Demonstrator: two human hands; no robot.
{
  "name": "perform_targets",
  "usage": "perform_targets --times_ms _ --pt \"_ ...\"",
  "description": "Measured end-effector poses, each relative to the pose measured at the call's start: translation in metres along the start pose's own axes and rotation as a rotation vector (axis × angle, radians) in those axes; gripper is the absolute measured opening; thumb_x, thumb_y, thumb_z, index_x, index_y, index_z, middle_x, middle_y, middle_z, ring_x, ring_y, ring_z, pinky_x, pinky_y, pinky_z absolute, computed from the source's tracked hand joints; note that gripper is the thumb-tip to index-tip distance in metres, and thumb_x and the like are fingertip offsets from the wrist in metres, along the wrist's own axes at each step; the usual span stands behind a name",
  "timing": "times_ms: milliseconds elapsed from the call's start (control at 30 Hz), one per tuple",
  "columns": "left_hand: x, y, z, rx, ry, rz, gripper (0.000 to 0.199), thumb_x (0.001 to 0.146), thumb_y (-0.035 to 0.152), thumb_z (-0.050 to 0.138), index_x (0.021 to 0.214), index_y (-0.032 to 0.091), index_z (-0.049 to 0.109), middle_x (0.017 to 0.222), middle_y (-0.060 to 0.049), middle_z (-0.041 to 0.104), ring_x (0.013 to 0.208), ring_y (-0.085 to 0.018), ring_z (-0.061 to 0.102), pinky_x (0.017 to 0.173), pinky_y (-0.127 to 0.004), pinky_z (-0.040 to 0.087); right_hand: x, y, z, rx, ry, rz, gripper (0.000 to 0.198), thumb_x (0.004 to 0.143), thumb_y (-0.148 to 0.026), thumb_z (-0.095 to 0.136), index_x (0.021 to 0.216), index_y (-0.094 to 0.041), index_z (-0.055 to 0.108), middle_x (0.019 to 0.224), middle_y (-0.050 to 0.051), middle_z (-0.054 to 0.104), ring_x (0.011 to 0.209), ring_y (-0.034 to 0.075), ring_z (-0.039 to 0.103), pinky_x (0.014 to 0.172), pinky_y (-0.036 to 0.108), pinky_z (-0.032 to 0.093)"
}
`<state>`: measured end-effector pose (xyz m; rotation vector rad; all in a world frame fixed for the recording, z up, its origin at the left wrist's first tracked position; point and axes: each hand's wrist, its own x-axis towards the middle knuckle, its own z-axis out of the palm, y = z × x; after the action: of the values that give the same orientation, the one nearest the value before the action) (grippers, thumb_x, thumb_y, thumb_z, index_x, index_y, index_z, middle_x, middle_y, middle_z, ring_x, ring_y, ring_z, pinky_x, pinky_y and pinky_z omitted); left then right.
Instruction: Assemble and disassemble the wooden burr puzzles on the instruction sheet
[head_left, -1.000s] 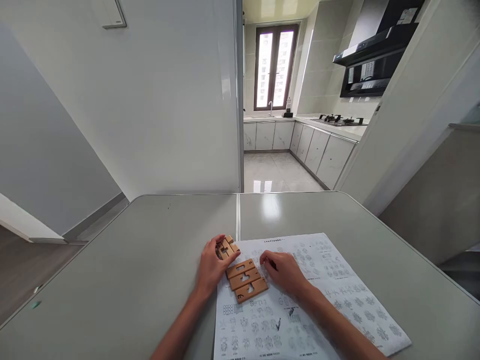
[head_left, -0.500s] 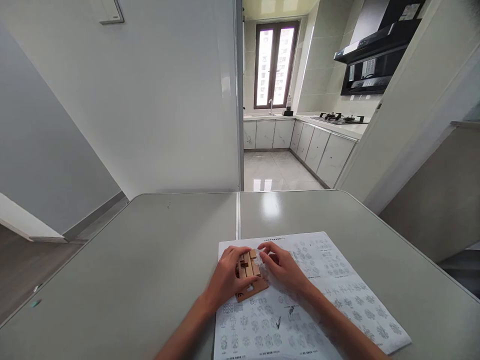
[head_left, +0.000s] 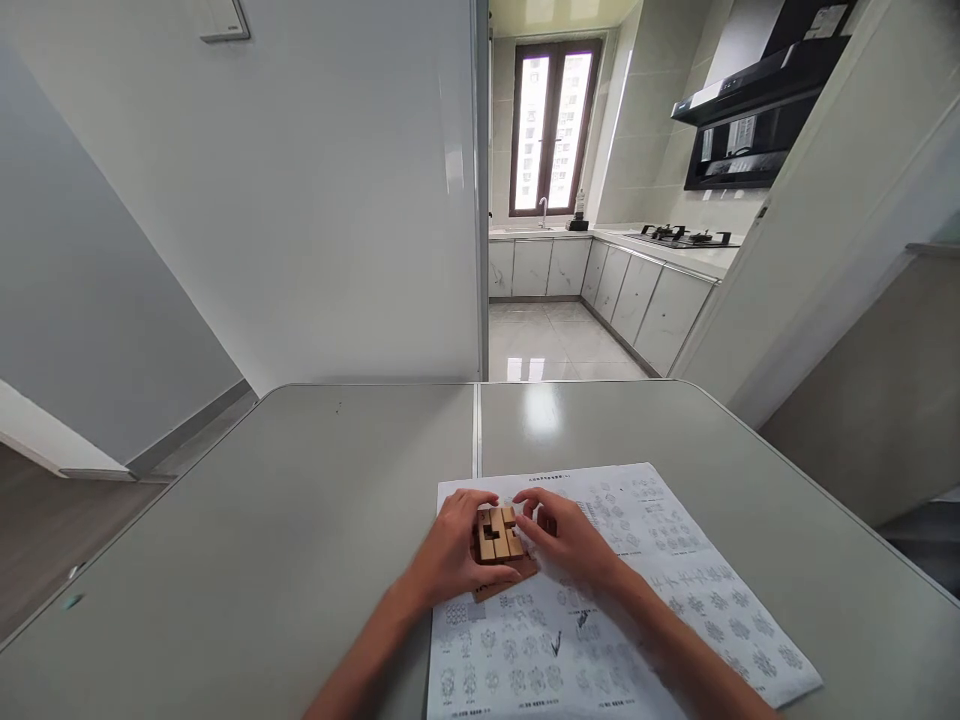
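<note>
Small green bit (head_left: 73,601) at lower left, by the edge of the grey table (head_left: 300,520); wall box (head_left: 223,20) at upper left; left hand (head_left: 450,550) lower centre, palm down, curved in a C, fingers and thumb spread apart; fingertips by the far side of the wooden block set (head_left: 501,535), thumb along its near side; cannot tell if they press on it; block set lies between that thumb and those fingers, pale pieces side by side, dark gap in the top; it is over a brown wooden plate (head_left: 499,592), whose near edge shows below the thumb; printed sheet (head_left: 525,660) under it all, lower centre to lower right; window (head_left: 551,130) upper centre, above white cabinets (head_left: 531,268); right hand (head_left: 559,530) just right of the blocks, fingers bent, index and thumb tips apart at the set's right edge; cannot tell whether they pinch a piece, contact too small to read; cooktop (head_left: 686,237) and black range hood (head_left: 757,85) upper right.
</note>
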<state>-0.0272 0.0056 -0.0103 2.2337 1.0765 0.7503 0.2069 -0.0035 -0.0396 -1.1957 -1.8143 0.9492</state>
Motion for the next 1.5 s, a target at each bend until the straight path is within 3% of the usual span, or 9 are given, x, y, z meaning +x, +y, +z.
perform_targets --times_ms 100,300,400,600,733,1000,1133,1333,1500 --pt "0.001 -0.002 -0.008 0.053 0.005 0.045 0.079 0.057 0.056 0.093 0.122 0.026 0.061 0.126 -0.011 0.062 0.119 -0.034 0.057 0.103 -0.049 0.049 -0.001 -0.001 -0.005 -0.050 -0.059 -0.032 0.031 0.093 -0.042 0.063 0.119 -0.024 0.062 0.095 0.002 0.063 0.062 0.012 0.055 0.061 0.027 0.049" --pt "0.004 -0.005 -0.017 0.078 -0.049 0.067 0.065 0.060 0.056 0.091 0.114 0.028 0.068 0.122 -0.010 0.065 0.122 -0.035 0.054 0.106 -0.050 0.045 -0.002 -0.003 -0.008 -0.189 -0.140 -0.049 0.061 0.077 -0.043 0.083 0.132 -0.028 0.060 0.109 0.003 0.061 0.069 0.014 0.055 0.068 0.030 0.050" --pt "0.004 -0.007 -0.022 0.064 -0.063 0.056 0.061 0.061 0.055 0.092 0.113 0.030 0.071 0.121 -0.009 0.067 0.124 -0.035 0.054 0.108 -0.051 0.044 -0.001 -0.002 -0.007 -0.175 -0.135 -0.035 0.058 0.076 -0.041 0.084 0.129 -0.028 0.062 0.110 0.003 0.061 0.070 0.014 0.056 0.067 0.030 0.050" --pt "0.006 -0.010 -0.026 -0.070 0.072 -0.107 0.065 0.068 0.051 0.089 0.127 0.032 0.067 0.124 -0.007 0.065 0.114 -0.030 0.058 0.102 -0.046 0.049 0.003 -0.002 -0.009 0.169 -0.025 0.033 0.053 0.076 -0.049 0.083 0.121 -0.026 0.066 0.122 0.007 0.060 0.073 0.014 0.061 0.061 0.028 0.053" --pt "0.009 -0.010 -0.020 -0.177 0.225 -0.224 0.068 0.072 0.046 0.086 0.134 0.031 0.061 0.120 -0.006 0.069 0.101 -0.025 0.062 0.096 -0.041 0.051 0.006 -0.003 -0.013 0.429 0.130 0.199 0.062 0.079 -0.054 0.079 0.130 -0.025 0.059 0.122 0.010 0.066 0.072 0.016 0.065 0.052 0.025 0.048" --pt "0.012 -0.004 -0.011 -0.428 0.165 -0.253 0.069 0.079 0.047 0.079 0.139 0.027 0.052 0.117 -0.008 0.074 0.096 -0.021 0.067 0.091 -0.037 0.054 0.005 -0.003 -0.021 0.800 0.160 0.313 0.082 0.079 -0.046 0.083 0.149 -0.026 0.045 0.115 0.013 0.075 0.071 0.019 0.065 0.051 0.027 0.045" --pt "0.011 0.001 -0.010 -0.510 0.115 -0.272 0.071 0.080 0.046 0.079 0.142 0.028 0.048 0.103 -0.004 0.075 0.090 -0.020 0.068 0.088 -0.036 0.054 0.003 -0.003 -0.018 0.831 0.061 0.310 0.076 0.082 -0.043 0.080 0.150 -0.026 0.048 0.120 0.013 0.074 0.077 0.020 0.067 0.060 0.030 0.051" --pt "0.010 0.002 -0.008 -0.528 0.116 -0.273 0.072 0.080 0.045 0.079 0.143 0.028 0.048 0.100 -0.003 0.074 0.089 -0.020 0.068 0.087 -0.034 0.054 0.002 -0.009 -0.014 0.823 -0.122 0.228 0.054 0.087 -0.052 0.076 0.130 -0.020 0.066 0.120 0.012 0.073 0.091 0.020 0.070 0.094 0.042 0.056" --pt "0.009 -0.001 -0.004 -0.487 0.136 -0.274 0.073 0.077 0.046 0.082 0.142 0.028 0.053 0.096 -0.002 0.073 0.086 -0.020 0.066 0.082 -0.032 0.054 0.001 -0.009 -0.011 0.688 -0.098 0.161 0.045 0.091 -0.057 0.070 0.118 -0.022 0.065 0.109 0.010 0.075 0.080 0.020 0.071 0.083 0.041 0.059"
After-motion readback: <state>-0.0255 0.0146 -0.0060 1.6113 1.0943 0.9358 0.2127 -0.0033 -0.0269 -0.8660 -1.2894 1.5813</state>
